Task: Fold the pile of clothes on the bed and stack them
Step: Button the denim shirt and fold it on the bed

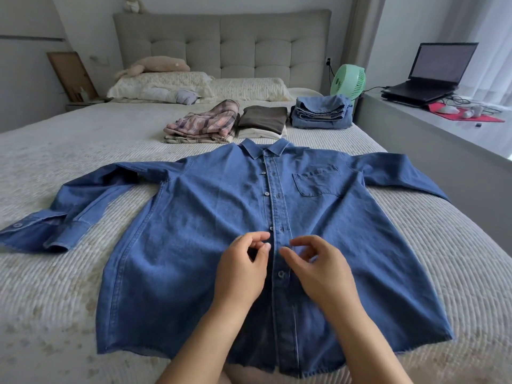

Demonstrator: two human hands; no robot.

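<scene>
A blue denim shirt (210,217) lies flat and face up on the bed (55,286), collar away from me, both sleeves spread out to the sides. My left hand (241,273) and my right hand (324,273) hover over the button placket at mid-chest, one on each side of it. The fingers of both are loosely curled, with the tips close to the placket and no cloth visibly pinched. Behind the collar sit three folded stacks: a plaid one (205,123), a brown-on-cream one (263,117) and a denim one (321,112).
Pillows (166,84) and a plush toy (158,65) lie at the headboard. A green fan (347,81) stands at the bed's far right corner. A laptop (435,73) with cables sits on the ledge along the right.
</scene>
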